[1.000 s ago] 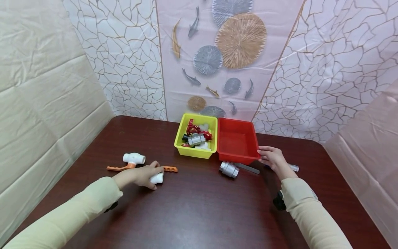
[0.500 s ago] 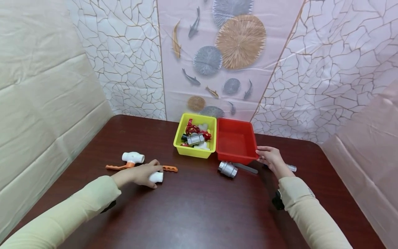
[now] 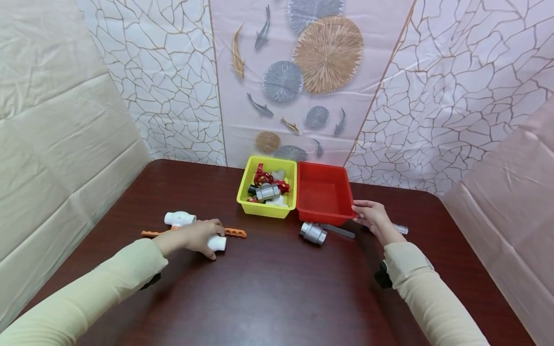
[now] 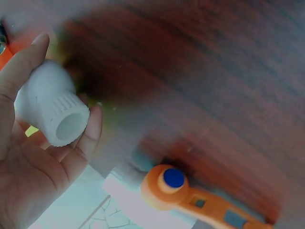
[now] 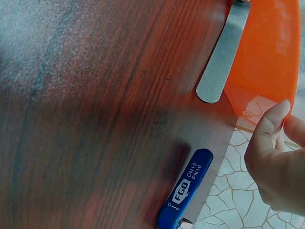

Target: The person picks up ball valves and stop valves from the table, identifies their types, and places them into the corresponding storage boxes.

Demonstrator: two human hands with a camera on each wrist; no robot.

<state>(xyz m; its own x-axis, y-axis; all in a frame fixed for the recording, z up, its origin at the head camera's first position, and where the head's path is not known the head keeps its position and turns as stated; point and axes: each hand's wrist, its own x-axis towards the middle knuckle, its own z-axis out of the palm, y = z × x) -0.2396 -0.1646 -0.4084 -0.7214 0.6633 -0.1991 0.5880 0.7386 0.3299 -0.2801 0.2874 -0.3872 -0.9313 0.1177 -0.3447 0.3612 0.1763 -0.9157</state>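
Note:
In the head view my left hand (image 3: 200,236) grips a white plastic ball valve (image 3: 217,243) over the left side of the table, its orange handle (image 3: 235,232) showing beyond the fingers. The left wrist view shows the thumb and fingers curled round this valve's white body (image 4: 52,102), with a ribbed open end. Another white valve (image 3: 181,218) with an orange handle lies beside that hand. My right hand (image 3: 373,217) pinches the front right corner of a red plastic bin (image 3: 324,217), thumb against fingers. A metal ball valve (image 3: 313,233) with a grey lever lies before the bin.
A yellow bin (image 3: 265,210) with several valves and fittings in it stands left against the red one. Under the right forearm lies a metal valve with a blue handle (image 5: 186,188). A patterned cloth wall (image 3: 173,96) rises behind the table.
The head view has shifted slightly. My left hand has moved a little to the right and away with the white ball valve. The right hand stays at the red bin's corner.

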